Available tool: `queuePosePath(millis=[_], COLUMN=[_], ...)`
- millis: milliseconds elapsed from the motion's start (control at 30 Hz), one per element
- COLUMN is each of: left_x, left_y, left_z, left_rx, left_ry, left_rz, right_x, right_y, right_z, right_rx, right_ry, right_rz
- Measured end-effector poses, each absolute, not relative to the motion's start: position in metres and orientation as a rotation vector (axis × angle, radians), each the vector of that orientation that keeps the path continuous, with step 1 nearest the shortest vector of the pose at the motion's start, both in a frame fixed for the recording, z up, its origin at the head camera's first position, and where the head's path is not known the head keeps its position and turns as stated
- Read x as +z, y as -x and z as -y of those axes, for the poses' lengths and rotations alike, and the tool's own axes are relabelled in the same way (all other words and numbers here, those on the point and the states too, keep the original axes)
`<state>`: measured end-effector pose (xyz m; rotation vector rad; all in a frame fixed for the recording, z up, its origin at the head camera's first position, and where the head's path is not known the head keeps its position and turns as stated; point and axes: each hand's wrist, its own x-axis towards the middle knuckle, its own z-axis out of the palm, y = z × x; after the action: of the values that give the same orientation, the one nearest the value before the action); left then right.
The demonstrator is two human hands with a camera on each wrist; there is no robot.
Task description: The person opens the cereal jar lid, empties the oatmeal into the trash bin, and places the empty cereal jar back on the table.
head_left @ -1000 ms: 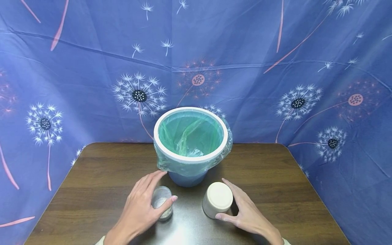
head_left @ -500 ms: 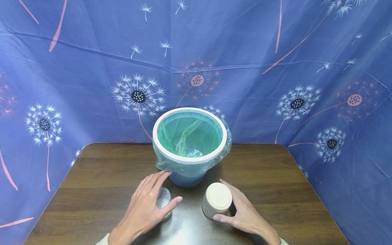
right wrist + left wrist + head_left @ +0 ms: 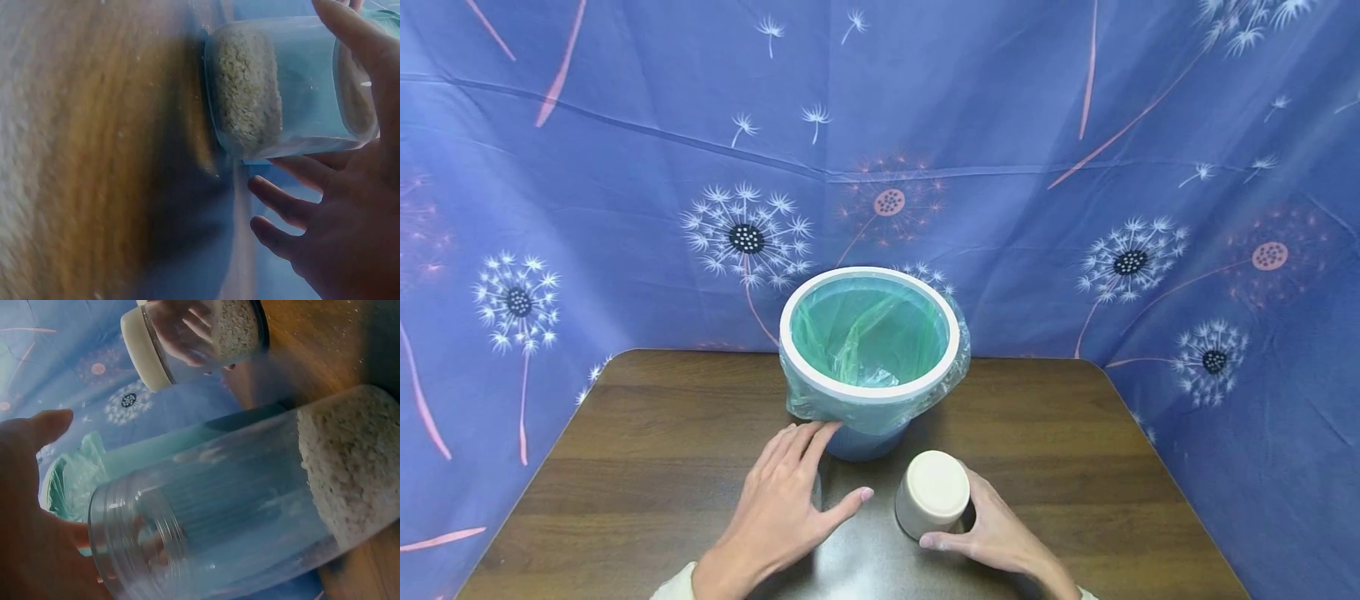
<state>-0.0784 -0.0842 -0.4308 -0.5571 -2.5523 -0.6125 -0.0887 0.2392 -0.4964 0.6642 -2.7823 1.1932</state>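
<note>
My left hand is spread around a clear glass jar, its thumb held well away from the fingers; in the head view the hand hides most of that jar. The left wrist view shows the jar without a lid, standing on the table with pale grains at its bottom. My right hand curves beside a second clear jar with a cream lid; its thumb lies near the jar's front. Rice-like grains fill that jar's lower part in the right wrist view, where the lower fingers stand apart from it.
A blue bin with a white rim and a green plastic liner stands behind the jars. The wooden table backs onto a blue dandelion-patterned cloth.
My left hand has shifted to the right across its jar, which is now almost hidden in the head view. The right hand and its jar have barely moved.
</note>
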Motion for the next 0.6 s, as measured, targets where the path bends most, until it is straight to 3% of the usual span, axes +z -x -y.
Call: queuePosePath(millis=[600], left_x=[-0.43], left_y=[0.073], left_z=[0.058], left_rx=[-0.549], left_ry=[0.621], left_rz=[2.572], right_x=[-0.51], right_y=[0.098], right_z=[-0.238], right_rx=[1.563], right_ry=[-0.743], right_rz=[2.731])
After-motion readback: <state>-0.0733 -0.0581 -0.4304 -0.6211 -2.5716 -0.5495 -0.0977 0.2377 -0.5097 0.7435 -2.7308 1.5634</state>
